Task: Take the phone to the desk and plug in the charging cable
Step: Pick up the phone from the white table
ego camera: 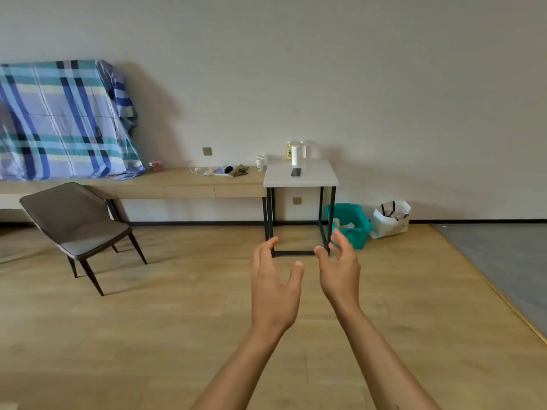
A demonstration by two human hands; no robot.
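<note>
A dark phone (296,172) lies flat on the white top of a small black-legged side table (310,180) against the far wall. To its left runs a long wooden desk (189,184), where a thin white charging cable (196,170) lies near the wall. My left hand (273,287) and my right hand (340,269) are stretched out in front of me over the floor, well short of the table. Both are empty with fingers spread.
A brown chair (77,223) stands left of centre before the desk. A plaid blanket (65,119) covers something on the desk's left end. White cups and a bottle (297,152) stand behind the phone. A teal bin (352,223) and white bag (390,218) sit right of the table.
</note>
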